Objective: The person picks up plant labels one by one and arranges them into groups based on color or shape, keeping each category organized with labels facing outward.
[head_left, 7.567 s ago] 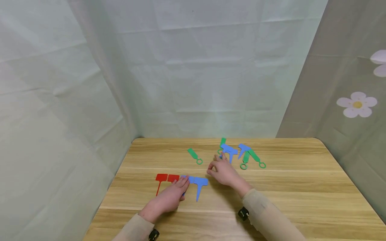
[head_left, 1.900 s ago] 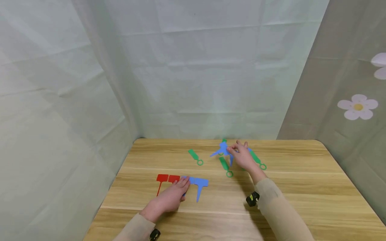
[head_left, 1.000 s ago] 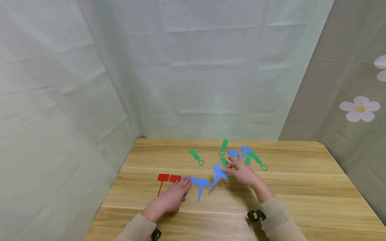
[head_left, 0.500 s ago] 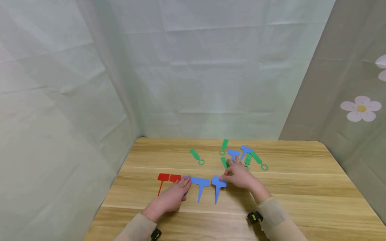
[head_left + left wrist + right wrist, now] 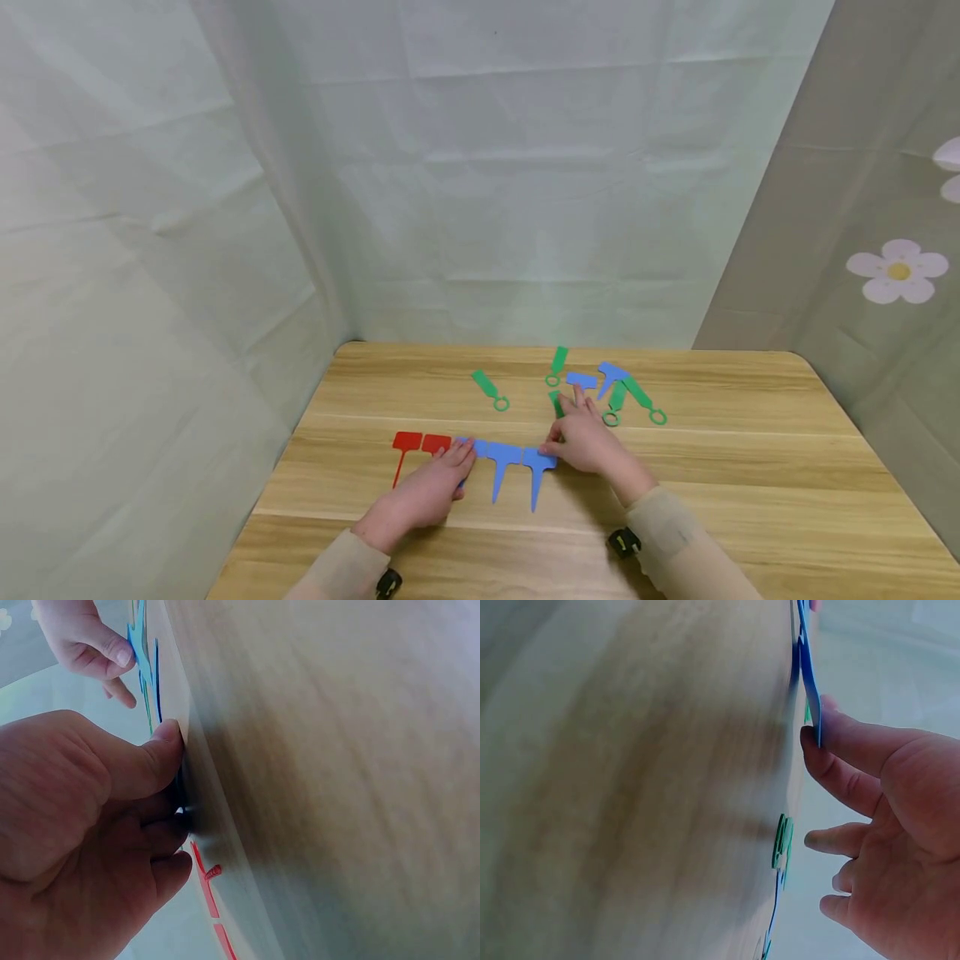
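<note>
On the wooden table (image 5: 750, 467) two red T-shaped tags (image 5: 406, 442) and blue T-shaped tags lie in a row. My left hand (image 5: 427, 492) rests flat with its fingertips on a mostly hidden blue tag (image 5: 476, 447) beside the red ones. My right hand (image 5: 592, 442) touches the right edge of the newest blue tag (image 5: 537, 462) with its thumb, fingers loose and spread. This tag lies next to another blue tag (image 5: 501, 457). The right wrist view shows the thumb (image 5: 840, 746) against the blue tag (image 5: 810, 697). The left wrist view shows my left hand (image 5: 97, 825) pressed on the table.
Beyond my right hand lie two more blue tags (image 5: 581, 381) (image 5: 611, 372) and several green loop-ended tags (image 5: 487, 388) (image 5: 556, 363) (image 5: 642, 397). Pale curtains close the table's far and left sides. A flowered curtain (image 5: 896, 267) hangs at right.
My right hand carried a blue tag from the far pile and laid it at the right end of the row, then slid it against the neighbouring blue tag. My left hand stayed put.
</note>
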